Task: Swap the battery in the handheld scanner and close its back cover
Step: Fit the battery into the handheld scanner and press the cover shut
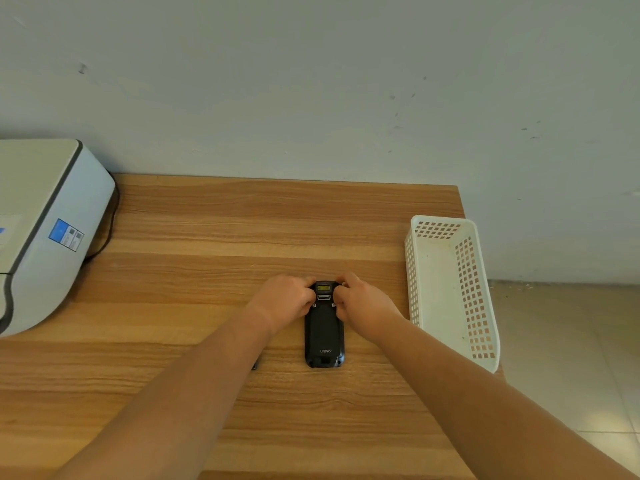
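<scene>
My left forearm hid most of a small dark object (254, 366) on the table (207, 237). The white basket (485, 327) held nothing I could see. My left hand (284, 301) and right hand (363, 306) pinched the face-down scanner (323, 332) at its far end, mid-table

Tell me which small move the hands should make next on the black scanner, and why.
Probably work the latch at the far end: the black handheld scanner lies face down with its back cover on, and the left hand and right hand both grip that end.
</scene>
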### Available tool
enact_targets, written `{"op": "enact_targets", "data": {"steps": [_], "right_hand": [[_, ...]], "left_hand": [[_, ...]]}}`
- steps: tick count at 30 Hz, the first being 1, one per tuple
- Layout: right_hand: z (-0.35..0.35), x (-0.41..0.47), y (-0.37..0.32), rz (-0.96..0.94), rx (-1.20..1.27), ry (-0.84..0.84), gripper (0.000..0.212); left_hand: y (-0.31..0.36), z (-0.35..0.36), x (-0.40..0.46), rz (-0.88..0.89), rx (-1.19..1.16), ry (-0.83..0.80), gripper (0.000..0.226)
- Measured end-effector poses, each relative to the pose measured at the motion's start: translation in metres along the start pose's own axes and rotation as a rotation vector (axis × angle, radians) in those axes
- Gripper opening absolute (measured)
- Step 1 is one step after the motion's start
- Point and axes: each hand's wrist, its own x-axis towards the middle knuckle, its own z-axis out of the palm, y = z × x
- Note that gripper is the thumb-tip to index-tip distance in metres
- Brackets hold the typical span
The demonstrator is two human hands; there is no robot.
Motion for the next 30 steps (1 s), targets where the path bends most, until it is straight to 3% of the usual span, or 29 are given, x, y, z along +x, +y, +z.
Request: {"op": "enact_targets", "data": {"steps": [14, 30], "right_hand": [[0.001, 0.012, 0.002, -0.004, -0.064, 0.030, 0.026], [0.001, -0.001, 0.012, -0.095, 0.060, 0.056, 0.024]], "left_hand": [[0.000, -0.004, 0.002, 0.016, 0.074, -0.066, 0.028], [-0.008, 0.004, -0.008, -0.001, -0.176, 0.044, 0.027]]}}
